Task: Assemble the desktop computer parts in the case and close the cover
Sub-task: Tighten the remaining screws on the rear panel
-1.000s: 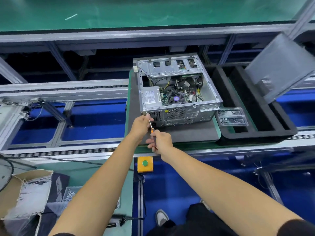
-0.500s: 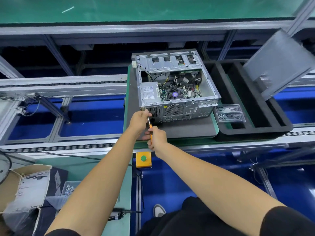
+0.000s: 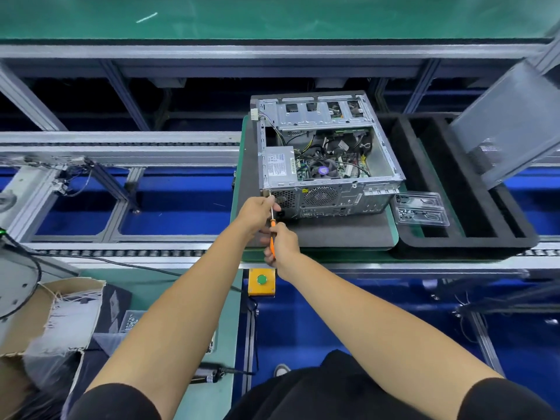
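Bright, even overhead light fills the line, leaving soft, short shadows. The green bench top [image 3: 272,16] carries a pale sheen. Straight aluminium rails [image 3: 121,137] bow toward the edges from the wide lens. Corners look slightly soft; the centre stays sharp.

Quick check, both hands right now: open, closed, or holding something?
Left hand: fingers pinch the screwdriver shaft near its tip, at the computer case rear corner.
Right hand: closed around the screwdriver's orange handle.
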`<control>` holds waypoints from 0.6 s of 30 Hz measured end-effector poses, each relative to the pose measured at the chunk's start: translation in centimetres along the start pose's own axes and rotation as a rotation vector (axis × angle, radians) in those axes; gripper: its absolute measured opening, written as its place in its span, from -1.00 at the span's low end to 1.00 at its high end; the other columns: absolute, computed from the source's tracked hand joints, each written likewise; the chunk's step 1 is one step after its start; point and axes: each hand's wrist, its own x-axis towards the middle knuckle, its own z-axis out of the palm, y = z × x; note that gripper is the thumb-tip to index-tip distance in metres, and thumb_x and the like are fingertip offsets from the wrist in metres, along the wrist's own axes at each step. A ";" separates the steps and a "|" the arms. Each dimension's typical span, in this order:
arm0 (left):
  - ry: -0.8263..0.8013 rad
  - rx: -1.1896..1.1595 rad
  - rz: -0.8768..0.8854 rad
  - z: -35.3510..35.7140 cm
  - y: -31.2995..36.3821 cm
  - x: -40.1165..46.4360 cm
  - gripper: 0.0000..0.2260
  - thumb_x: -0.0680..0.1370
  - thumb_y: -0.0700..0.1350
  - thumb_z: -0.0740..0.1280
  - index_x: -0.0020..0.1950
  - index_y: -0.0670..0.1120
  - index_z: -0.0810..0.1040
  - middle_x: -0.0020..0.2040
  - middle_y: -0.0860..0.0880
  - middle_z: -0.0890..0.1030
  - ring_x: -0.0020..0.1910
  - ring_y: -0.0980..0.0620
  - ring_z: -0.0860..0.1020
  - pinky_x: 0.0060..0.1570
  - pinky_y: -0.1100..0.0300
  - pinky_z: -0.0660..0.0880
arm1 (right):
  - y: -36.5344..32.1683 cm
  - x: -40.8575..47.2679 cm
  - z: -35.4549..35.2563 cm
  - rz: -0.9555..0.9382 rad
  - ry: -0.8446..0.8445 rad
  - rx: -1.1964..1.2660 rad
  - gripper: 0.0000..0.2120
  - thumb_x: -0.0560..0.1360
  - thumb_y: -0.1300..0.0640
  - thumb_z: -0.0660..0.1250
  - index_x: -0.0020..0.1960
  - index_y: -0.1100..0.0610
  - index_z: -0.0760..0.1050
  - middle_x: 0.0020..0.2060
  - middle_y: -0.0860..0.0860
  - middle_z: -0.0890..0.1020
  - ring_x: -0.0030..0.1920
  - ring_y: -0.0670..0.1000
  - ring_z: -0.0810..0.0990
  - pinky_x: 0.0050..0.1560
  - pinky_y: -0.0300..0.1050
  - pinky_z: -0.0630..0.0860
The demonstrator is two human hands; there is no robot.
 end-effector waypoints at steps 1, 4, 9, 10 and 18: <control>0.021 0.028 0.018 0.1 0.2 0.0 -0.63 0.73 0.00 0.14 -0.17 -0.11 0.57 -0.42 -0.02 0.30 -0.45 0.02 0.30 -0.42 0.22 0.28 | 0.0 -0.1 0.0 -0.027 0.001 -0.021 -0.77 0.59 0.03 0.27 0.00 0.18 0.59 -0.29 0.05 0.58 -0.52 -0.05 0.36 -0.55 -0.25 0.27; 0.064 0.052 0.021 0.5 0.1 0.1 -0.62 0.72 0.01 0.17 -0.22 -0.09 0.54 -0.39 -0.04 0.34 -0.39 0.00 0.33 -0.27 0.11 0.30 | 0.7 0.1 -0.2 -0.139 0.074 -0.061 -0.84 0.55 0.12 0.37 -0.07 0.23 0.57 -0.34 0.09 0.61 -0.52 -0.04 0.46 -0.49 -0.16 0.42; 0.069 0.115 0.054 0.3 0.1 0.0 -0.62 0.73 0.03 0.15 -0.17 -0.09 0.59 -0.39 -0.01 0.36 -0.39 0.04 0.34 -0.33 0.13 0.29 | 0.7 -0.1 -0.2 -0.122 0.052 0.052 -0.84 0.58 0.12 0.28 -0.08 0.17 0.58 -0.32 0.11 0.74 -0.46 0.04 0.65 -0.51 -0.20 0.40; 0.054 0.115 0.055 0.0 0.0 -0.1 -0.62 0.73 0.02 0.14 -0.12 -0.10 0.62 -0.39 -0.01 0.35 -0.40 0.05 0.33 -0.35 0.15 0.29 | 0.6 -0.2 -0.2 -0.092 0.033 0.060 -0.82 0.58 0.11 0.25 -0.06 0.18 0.58 -0.30 0.13 0.74 -0.47 0.05 0.64 -0.54 -0.22 0.34; 0.056 0.059 0.024 0.5 0.2 0.0 -0.65 0.73 -0.05 0.15 -0.17 -0.15 0.54 -0.42 -0.03 0.35 -0.69 0.23 0.32 -0.61 0.39 0.27 | 0.5 0.3 -0.1 -0.150 0.106 -0.087 -0.80 0.56 0.09 0.39 -0.10 0.24 0.59 -0.30 0.10 0.63 -0.53 -0.03 0.43 -0.55 -0.22 0.32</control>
